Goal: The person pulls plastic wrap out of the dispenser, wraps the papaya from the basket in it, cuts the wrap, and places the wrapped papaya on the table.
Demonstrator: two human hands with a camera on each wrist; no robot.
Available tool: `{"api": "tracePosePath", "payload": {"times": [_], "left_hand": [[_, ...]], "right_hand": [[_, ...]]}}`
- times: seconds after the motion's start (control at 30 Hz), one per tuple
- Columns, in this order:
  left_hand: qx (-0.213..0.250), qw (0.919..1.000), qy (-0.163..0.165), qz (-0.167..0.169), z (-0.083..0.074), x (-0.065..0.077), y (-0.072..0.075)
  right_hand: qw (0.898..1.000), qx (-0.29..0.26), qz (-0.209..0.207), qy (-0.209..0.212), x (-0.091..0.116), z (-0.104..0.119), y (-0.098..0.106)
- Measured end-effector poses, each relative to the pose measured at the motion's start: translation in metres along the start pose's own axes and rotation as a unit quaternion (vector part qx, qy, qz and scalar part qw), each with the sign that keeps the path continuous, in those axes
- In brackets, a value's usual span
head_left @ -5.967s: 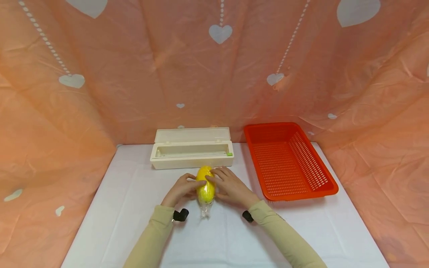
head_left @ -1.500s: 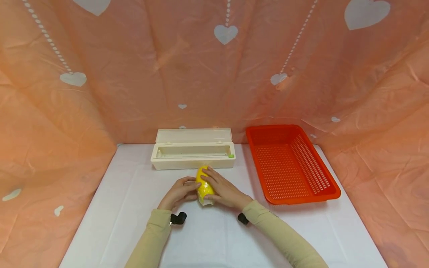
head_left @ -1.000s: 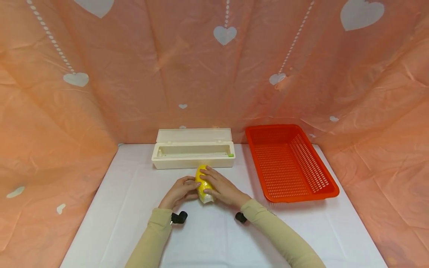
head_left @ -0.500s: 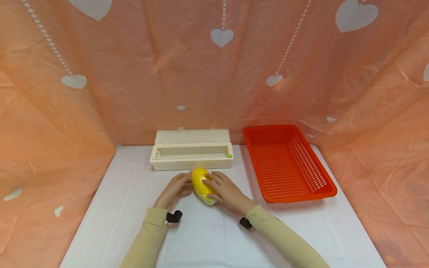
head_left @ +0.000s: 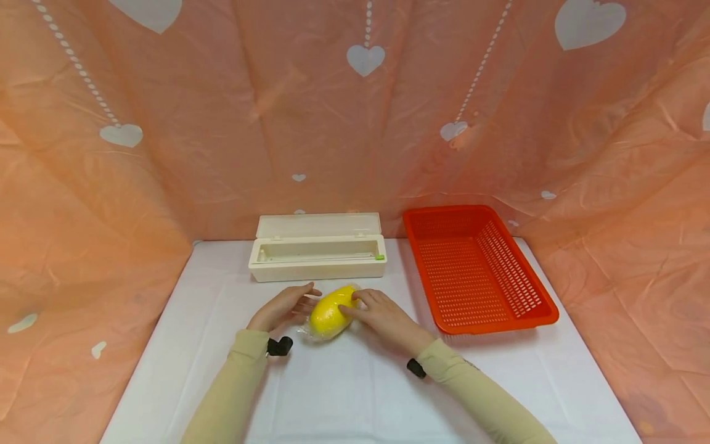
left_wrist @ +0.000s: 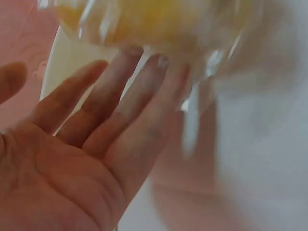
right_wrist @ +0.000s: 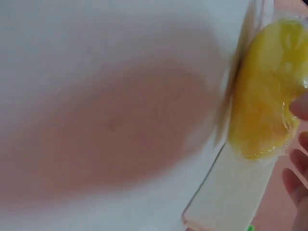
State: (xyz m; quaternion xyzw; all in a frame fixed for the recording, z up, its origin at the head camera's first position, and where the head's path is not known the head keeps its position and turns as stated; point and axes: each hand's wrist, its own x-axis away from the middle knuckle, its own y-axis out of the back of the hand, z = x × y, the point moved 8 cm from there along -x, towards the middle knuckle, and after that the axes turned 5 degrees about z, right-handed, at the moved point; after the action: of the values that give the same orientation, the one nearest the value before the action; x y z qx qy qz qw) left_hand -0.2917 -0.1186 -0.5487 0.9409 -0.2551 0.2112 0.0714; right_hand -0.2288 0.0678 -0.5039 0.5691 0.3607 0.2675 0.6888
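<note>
A yellow oval fruit (head_left: 331, 313), mango-like in shape and wrapped in clear cling film, is held up over the table in my right hand (head_left: 386, 317). The right thumb lies on its near side, and the other fingers are round its right end. Loose film (head_left: 310, 335) sticks out at its lower left. My left hand (head_left: 283, 306) is beside the fruit's left end, palm turned toward it and fingers extended. In the left wrist view, the fingertips (left_wrist: 159, 60) reach the film's edge; whether they touch it I cannot tell. The right wrist view shows the wrapped fruit (right_wrist: 264, 96) close up.
Behind the hands stands a long white box (head_left: 318, 271) with its lid (head_left: 318, 225) raised and a small green slider (head_left: 379, 257) at its right end. A red perforated basket (head_left: 438, 302) sits at the right. White cloth (head_left: 333, 401) covers the table; a peach curtain hangs behind.
The fruit has turned from nearly lengthwise to slanting, its loose film end swinging from the near side to the lower left. My left hand has come off it and moved left.
</note>
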Motion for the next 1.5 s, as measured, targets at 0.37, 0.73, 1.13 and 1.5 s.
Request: {"api": "tracePosePath", "payload": {"times": [0.37,0.73,1.13,1.5], "left_hand": [[0.108,0.9939,0.0,0.019,0.018,-0.008,-0.019],[0.112,0.9929,-0.017,0.036,0.017,-0.009,-0.033],[0.095,0.9951,-0.009,0.023,0.015,-0.01,-0.034],[0.104,0.9942,-0.008,0.028,0.013,-0.006,-0.037]], "right_hand": [[0.998,-0.057,0.014,-0.016,0.017,-0.013,-0.015],[0.999,-0.026,-0.019,0.025,0.021,-0.005,-0.005],[0.974,0.16,-0.001,0.162,0.007,0.053,-0.021],[0.964,0.19,-0.044,0.178,-0.002,0.067,-0.021]]}}
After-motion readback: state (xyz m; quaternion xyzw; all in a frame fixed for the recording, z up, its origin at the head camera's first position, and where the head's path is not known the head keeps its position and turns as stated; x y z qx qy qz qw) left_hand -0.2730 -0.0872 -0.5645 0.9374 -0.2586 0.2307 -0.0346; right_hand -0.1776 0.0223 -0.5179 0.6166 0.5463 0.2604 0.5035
